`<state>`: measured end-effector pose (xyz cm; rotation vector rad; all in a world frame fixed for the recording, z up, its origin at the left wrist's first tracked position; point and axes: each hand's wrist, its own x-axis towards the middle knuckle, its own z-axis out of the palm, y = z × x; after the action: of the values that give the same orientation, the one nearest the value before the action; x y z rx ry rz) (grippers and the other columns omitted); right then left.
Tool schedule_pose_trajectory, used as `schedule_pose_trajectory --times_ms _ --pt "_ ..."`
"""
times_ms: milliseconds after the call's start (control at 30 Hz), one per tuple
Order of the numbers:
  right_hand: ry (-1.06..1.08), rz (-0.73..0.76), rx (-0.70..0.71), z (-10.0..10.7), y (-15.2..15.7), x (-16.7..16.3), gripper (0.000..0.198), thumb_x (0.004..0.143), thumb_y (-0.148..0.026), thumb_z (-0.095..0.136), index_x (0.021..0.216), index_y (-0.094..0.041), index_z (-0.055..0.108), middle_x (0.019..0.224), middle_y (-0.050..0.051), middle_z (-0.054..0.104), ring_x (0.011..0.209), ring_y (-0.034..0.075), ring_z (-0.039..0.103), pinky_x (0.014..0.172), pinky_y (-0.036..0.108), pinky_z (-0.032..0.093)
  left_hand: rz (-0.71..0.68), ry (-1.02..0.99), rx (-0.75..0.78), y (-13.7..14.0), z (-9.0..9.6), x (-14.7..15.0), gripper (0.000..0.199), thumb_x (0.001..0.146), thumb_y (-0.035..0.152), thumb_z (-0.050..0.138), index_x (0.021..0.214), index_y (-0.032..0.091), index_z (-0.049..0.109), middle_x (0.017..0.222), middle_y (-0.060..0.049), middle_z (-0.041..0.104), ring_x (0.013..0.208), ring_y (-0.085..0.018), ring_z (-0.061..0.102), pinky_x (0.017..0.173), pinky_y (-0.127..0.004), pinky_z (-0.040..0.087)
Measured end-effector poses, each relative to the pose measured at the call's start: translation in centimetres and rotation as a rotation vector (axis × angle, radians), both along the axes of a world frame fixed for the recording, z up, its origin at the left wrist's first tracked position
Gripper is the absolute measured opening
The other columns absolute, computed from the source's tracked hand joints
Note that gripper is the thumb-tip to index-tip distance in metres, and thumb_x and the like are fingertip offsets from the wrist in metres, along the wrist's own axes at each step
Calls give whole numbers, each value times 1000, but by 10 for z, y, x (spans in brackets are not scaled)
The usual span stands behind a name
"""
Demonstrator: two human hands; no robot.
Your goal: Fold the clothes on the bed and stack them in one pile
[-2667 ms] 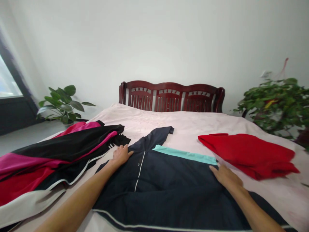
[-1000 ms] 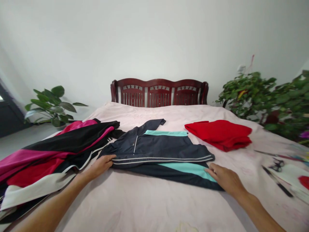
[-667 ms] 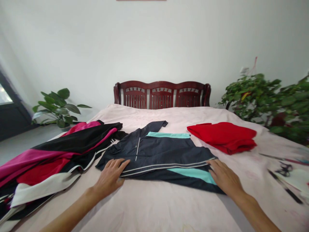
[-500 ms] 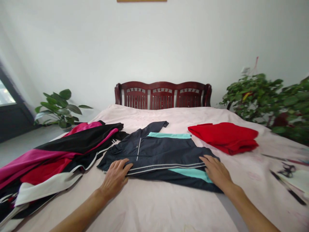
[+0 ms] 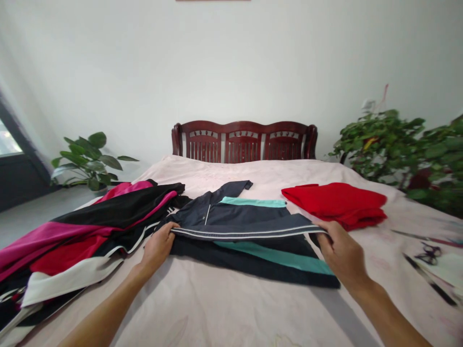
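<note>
A navy garment with teal panels lay folded on a pale pink sheet, a narrow dark sleeve reaching out from its far left side. Both bare hands of the person gripped the edge of the garment nearest them. The left hand had its thumb and fingers closed on the left end of a white-striped band; the right hand held the band's right end, its fingers curled in and partly hidden. Between them the band was stretched almost straight, and a teal stripe on a lower layer showed on the near side.

Left of the garment was a loose heap of clothes in black, magenta, red and white. Just right of the garment sat a folded red cloth. Well to the right of the garment lay a slim dark tool and a small black object, too blurred to name. Beyond the garment stood a carved reddish-brown headboard, with a leafy plant far to the garment's left and a bushier plant far to its right.
</note>
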<state>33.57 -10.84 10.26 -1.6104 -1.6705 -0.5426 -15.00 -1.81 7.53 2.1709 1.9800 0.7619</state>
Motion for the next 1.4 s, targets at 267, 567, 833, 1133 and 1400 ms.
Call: schedule_pose_trajectory --times_ms 267,567,833,1133,1400 --pt "-199 295 -567 -61 -50 -7 27 88 -21 46 104 -28 65 100 1 72 89 19 69 75 29 54 -174 423 -52 -16 -13 15 49 76 4 47 120 21 61 115 -10 68 108 -27 63 95 -42 43" --pt "-159 62 -315 -72 -46 7 28 89 -26 46 107 -26 68 105 6 71 91 23 67 80 36 52 -264 200 77 -7 -28 17 40 89 10 39 116 24 65 108 -6 71 101 -22 66 90 -36 47" --pt "-123 39 -191 -109 -45 37 41 75 -23 49 113 -29 65 115 6 69 105 30 64 87 47 53 -72 -59 145 -14 -58 -23 32 92 23 42 115 26 64 115 -3 70 109 -22 63 94 -36 49" --pt "-48 117 -108 -101 -37 37 67 72 -16 44 138 -25 50 133 10 60 117 35 61 104 55 46 -35 -138 239 -27 -49 -12 28 90 14 38 106 26 58 114 -3 61 102 -18 64 87 -30 50" --pt "11 89 -225 -108 -24 27 56 76 -19 44 130 -19 57 133 12 61 125 32 55 108 54 43 52 -39 78 -22 -50 -4 19 90 14 37 95 25 51 103 -2 62 89 -18 64 74 -28 47"
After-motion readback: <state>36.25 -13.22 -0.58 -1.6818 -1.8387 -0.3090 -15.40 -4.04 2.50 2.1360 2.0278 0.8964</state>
